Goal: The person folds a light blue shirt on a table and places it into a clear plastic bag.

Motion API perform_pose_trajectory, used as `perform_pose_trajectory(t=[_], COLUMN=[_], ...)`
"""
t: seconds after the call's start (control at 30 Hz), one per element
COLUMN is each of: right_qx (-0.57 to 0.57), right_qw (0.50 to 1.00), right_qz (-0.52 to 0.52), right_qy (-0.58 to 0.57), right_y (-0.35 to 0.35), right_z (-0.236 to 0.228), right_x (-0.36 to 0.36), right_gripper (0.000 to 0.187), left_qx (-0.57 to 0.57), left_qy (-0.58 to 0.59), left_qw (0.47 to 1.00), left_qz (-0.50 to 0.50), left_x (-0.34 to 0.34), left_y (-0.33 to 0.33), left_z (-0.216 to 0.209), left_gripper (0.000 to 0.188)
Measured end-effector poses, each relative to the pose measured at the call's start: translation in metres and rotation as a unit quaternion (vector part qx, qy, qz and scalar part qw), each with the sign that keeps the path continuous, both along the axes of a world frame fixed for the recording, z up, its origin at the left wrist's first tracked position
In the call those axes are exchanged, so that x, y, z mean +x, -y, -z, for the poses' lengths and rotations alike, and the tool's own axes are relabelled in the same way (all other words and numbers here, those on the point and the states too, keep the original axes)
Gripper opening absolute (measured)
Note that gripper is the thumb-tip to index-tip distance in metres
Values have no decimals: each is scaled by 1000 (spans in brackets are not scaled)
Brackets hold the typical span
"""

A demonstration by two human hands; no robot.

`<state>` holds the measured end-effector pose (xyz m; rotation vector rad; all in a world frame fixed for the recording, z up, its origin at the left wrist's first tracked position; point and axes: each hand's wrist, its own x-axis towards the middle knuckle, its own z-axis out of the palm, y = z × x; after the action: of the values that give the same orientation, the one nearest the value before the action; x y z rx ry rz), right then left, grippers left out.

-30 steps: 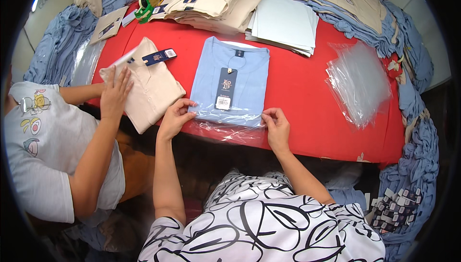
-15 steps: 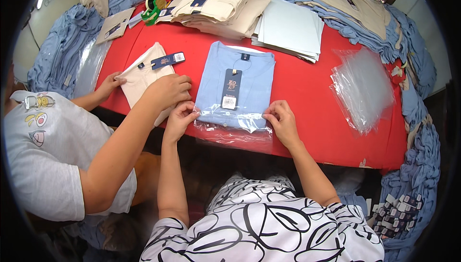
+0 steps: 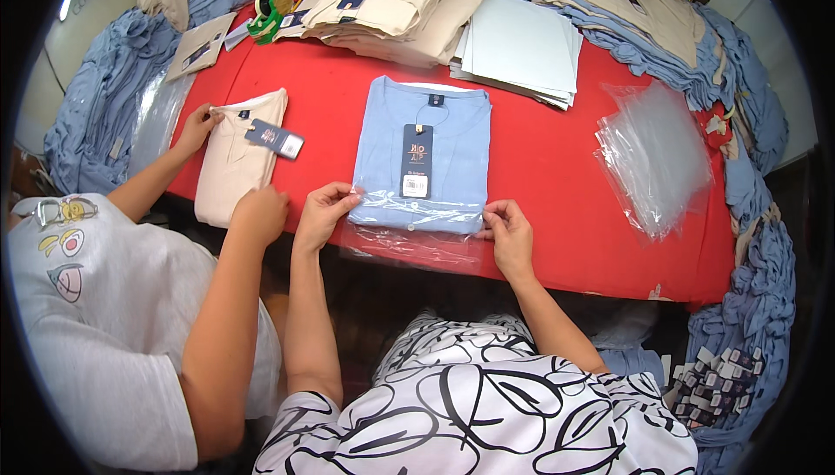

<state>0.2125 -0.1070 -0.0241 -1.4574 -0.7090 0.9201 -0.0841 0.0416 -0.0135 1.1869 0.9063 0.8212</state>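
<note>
A folded light blue shirt point(image 3: 378, 149) lies flat on the red-covered table in front of me, inside a clear plastic bag point(image 3: 413, 247) whose loose end reaches past the shirt's near edge. On the shirt rests a dark blue hang tag point(image 3: 417, 140) with a white label. My left hand point(image 3: 323, 216) pinches the bag at the shirt's near left side. At the opposite side, my right hand point(image 3: 508, 236) is closed on the bag's edge near the lower right corner. The bag's upper limit is hard to make out.
At my left, a co-worker's hands handle a folded cream shirt point(image 3: 230, 166). Beyond stand cream shirts point(image 3: 383, 18), white sheets point(image 3: 522, 49) and a green tape dispenser point(image 3: 264, 27). Clear bags point(image 3: 657, 162) lie right. Blue garments point(image 3: 744, 318) hang over the table's edge by several tags point(image 3: 718, 384).
The co-worker has shifted the cream shirt left and turned it straighter, and one of their hands has drawn back toward the near edge. My hands keep their hold with little movement.
</note>
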Motion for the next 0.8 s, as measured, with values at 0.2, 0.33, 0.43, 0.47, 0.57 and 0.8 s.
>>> perform_pose_trajectory(t=[0.2, 0.33, 0.43, 0.47, 0.57, 0.8], right_qx=[14, 17, 3, 0, 5, 83], right_qw=[999, 1000, 997, 993, 968, 941], right_qz=[-19, -8, -32, -28, -3, 50], right_qy=[25, -4, -71, -119, -250, -323], right_y=[-13, -20, -19, -17, -3, 2], right_z=[-8, -9, -13, -12, -9, -1], right_x=[7, 8, 12, 13, 12, -5], right_gripper=[5, 4, 3, 5, 9, 10], left_qx=[181, 188, 191, 202, 179, 138], left_qy=[-80, -35, -53, -66, -65, -46], left_qw=[980, 979, 978, 975, 981, 988], left_qz=[-20, -65, -63, -61, -49, -51], left_x=[2, 15, 15, 15, 19, 24], left_y=[-2, 1, 3, 2, 7, 6], left_z=[5, 1, 2, 3, 2, 4], left_gripper=[13, 9, 9, 10, 13, 17])
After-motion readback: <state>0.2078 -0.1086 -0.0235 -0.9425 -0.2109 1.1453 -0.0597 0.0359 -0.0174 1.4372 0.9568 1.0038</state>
